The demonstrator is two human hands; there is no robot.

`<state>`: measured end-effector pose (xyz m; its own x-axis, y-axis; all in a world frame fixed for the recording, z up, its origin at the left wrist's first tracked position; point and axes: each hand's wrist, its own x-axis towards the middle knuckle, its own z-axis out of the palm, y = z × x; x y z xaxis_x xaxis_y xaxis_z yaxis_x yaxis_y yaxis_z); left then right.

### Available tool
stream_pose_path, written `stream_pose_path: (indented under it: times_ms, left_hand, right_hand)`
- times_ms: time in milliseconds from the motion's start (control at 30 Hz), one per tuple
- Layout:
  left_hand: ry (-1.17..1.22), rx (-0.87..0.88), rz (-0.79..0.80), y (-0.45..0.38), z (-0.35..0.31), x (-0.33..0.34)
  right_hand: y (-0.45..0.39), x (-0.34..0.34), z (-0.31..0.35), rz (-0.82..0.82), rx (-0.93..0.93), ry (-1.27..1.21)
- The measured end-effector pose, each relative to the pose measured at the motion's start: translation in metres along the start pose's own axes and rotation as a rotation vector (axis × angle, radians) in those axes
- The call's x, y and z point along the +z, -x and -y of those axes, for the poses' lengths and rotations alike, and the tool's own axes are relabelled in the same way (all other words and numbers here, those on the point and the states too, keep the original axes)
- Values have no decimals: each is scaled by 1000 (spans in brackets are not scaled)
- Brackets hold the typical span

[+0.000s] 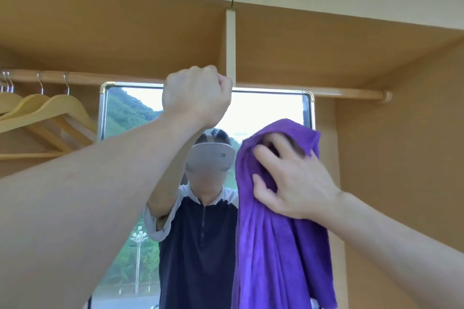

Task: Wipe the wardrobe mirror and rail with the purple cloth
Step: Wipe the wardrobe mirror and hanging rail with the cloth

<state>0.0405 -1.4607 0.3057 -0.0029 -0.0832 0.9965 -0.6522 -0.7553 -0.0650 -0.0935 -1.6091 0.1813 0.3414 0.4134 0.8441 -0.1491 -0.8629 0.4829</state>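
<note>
A framed mirror [130,133] hangs on the wardrobe's back wall, under a wooden rail [339,93] that runs across the top. My left hand [197,94] is raised in the middle and its fingers are curled round the rail. My right hand [288,178] presses a purple cloth [276,258] against the right side of the mirror, fingers spread and partly tucked into the fabric. The cloth hangs down in long folds and hides the glass behind it.
Several wooden hangers [50,110] hang on the rail at the left. A pale vertical divider [231,40] meets the rail at the centre. The wardrobe's side wall [401,158] closes the right. The mirror reflects a person and a green hillside.
</note>
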Motion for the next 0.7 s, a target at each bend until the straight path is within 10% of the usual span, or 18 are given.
stream_pose_path:
  times_ms: [467,700]
  left_hand:
    - [-11,6,-13,0,1,-1]
    - [-15,15,-27,1,0,-2]
  right_hand:
    - [-15,14,-13,-254,415,-165]
    - [63,17,26,54,374,-197]
